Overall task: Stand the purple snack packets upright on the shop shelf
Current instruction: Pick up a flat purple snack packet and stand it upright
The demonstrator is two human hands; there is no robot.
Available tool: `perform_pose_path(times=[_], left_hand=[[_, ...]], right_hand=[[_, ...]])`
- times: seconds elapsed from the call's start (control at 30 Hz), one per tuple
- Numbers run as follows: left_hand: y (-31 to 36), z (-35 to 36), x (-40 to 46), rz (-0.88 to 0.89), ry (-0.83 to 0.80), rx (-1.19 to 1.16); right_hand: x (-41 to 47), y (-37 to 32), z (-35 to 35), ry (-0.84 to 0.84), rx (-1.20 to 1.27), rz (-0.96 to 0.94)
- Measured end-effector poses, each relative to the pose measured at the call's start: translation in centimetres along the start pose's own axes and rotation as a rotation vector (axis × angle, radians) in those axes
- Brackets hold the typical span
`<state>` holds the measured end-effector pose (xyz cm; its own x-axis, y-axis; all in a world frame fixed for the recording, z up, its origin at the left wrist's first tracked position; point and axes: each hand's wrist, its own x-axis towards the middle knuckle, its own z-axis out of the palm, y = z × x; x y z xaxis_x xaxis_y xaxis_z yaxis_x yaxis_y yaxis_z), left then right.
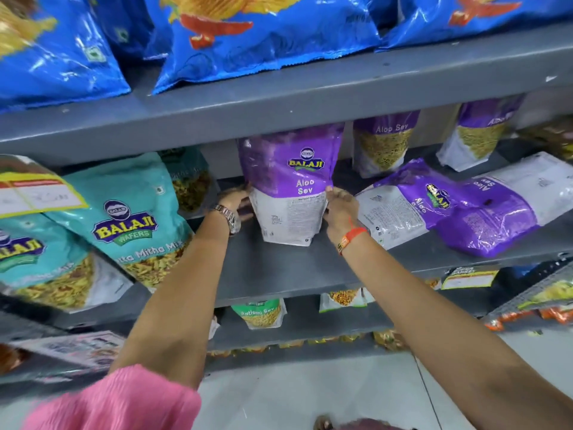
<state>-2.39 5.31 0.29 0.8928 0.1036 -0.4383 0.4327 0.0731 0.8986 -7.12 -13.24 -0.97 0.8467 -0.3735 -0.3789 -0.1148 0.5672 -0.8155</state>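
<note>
A purple and white Aloo Sev packet [290,181] stands upright on the grey middle shelf [279,268]. My left hand [235,200] presses its left edge and my right hand [339,209] holds its right edge. To the right, two purple packets lie flat: one [409,203] beside my right wrist, another [508,206] overlapping it farther right. Two more purple packets stand upright at the back, one [383,144] behind the held packet's right side and one [477,131] near the right end.
Teal Khatta Mitha Mix packets [124,218] lean at the shelf's left. Blue chip bags [248,35] fill the shelf above, whose grey edge [310,97] hangs low over the purple packets. Green and yellow packets [260,313] sit on the lower shelf. A price tag [468,276] hangs below right.
</note>
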Motion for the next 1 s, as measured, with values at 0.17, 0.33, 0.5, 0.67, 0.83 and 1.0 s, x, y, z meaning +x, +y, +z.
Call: perform_pose_path(times=[0.17, 0.33, 0.5, 0.67, 0.83, 1.0], left_hand=[[-0.9, -0.1, -0.7, 0.028, 0.017, -0.149], [-2.2, -0.1, -0.9, 0.052, 0.088, -0.261], [-2.4, 1.1, -1.4, 0.096, 0.200, -0.296], [-3.5, 2.8, -2.0, 0.342, 0.398, -0.102], [-5.2, 3.5, -3.5, 0.586, 0.468, 0.219], [-6.0, 4.2, -6.2, 0.805, 0.336, 0.323]], right_hand=[[2.1, 0.1, 1.4, 0.006, -0.043, -0.008], [2.7, 0.3, 1.8, -0.059, -0.153, -0.084], [3.5, 0.9, 1.5, -0.060, -0.249, -0.152], [3.7, 1.2, 0.9, -0.049, -0.312, -0.153], [2.5, 1.5, -0.3, -0.138, -0.262, -0.106], [0.6, 2.8, -1.3, -0.268, -0.340, -0.140]])
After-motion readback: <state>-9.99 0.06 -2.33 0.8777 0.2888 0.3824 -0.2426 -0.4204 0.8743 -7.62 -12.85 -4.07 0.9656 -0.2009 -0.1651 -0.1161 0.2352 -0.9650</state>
